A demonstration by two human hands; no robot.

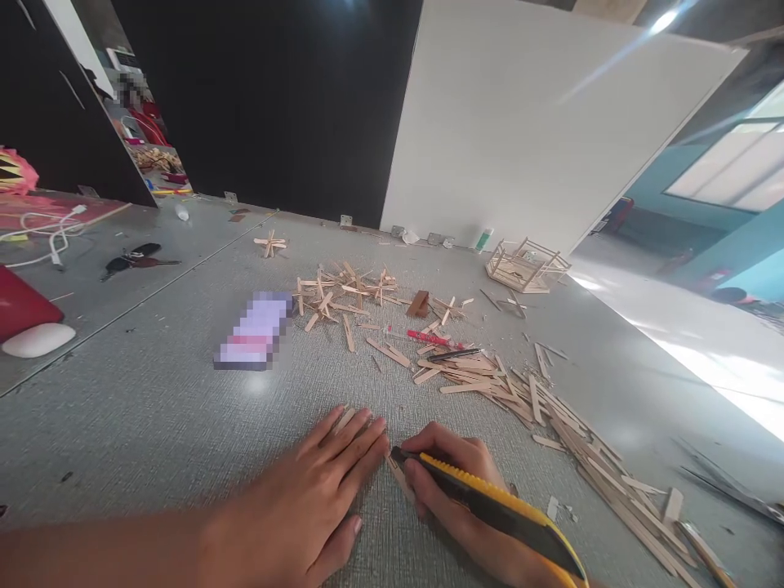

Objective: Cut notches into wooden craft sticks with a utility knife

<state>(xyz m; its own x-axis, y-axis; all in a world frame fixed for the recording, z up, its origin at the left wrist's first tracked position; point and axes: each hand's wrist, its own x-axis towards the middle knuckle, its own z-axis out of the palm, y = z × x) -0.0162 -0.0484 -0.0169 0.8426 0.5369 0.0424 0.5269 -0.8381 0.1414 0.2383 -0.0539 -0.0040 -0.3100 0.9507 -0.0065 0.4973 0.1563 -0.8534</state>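
Note:
My left hand (334, 474) lies flat on the grey table with its fingers spread, and the end of a wooden stick (345, 420) shows between its fingertips. My right hand (450, 482) is closed round a yellow and black utility knife (502, 510). The knife's tip points left, close to my left fingers. Under the knife's front end, between both hands, lies another wooden stick (401, 480), partly hidden by my right hand.
Loose sticks (514, 392) spread across the right side. Beyond my hands are joined stick pieces (343, 287), a red pen (434, 339), a phone (256, 331) and a stick frame (527, 265). Keys (138, 260) lie at left, scissors (728, 486) at right.

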